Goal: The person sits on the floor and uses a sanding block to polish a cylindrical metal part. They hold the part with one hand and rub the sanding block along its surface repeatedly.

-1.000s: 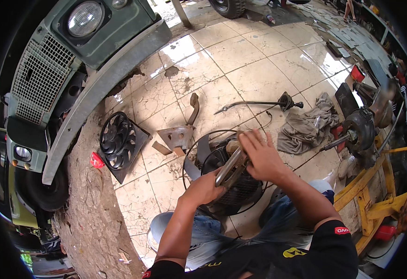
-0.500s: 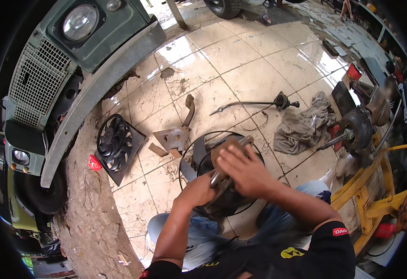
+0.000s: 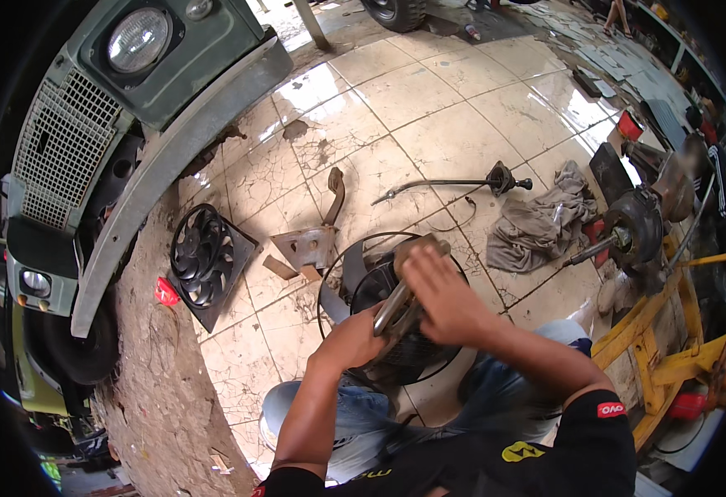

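Note:
My left hand (image 3: 353, 340) is closed round the near end of a grey metal part (image 3: 390, 310) with a rounded edge, held tilted above a black radiator fan (image 3: 355, 286). My right hand (image 3: 443, 298) presses a brown, flat piece (image 3: 417, 248), perhaps sandpaper, against the far end of that part. Its fingers lie close together over the piece and hide much of it. The fan sits on the tiles between my knees, within a thin black ring.
A second black fan (image 3: 200, 255) lies to the left, beside a rusty pedal bracket (image 3: 307, 244). Farther off are a lever with a rod (image 3: 442, 183) and a grey rag (image 3: 539, 219). A yellow metal frame (image 3: 645, 360) stands right; a green vehicle's bumper (image 3: 189, 124) juts in left.
My right hand and the brown piece have moved away from me along the metal part, showing more of its length. The left hand keeps its hold almost in place.

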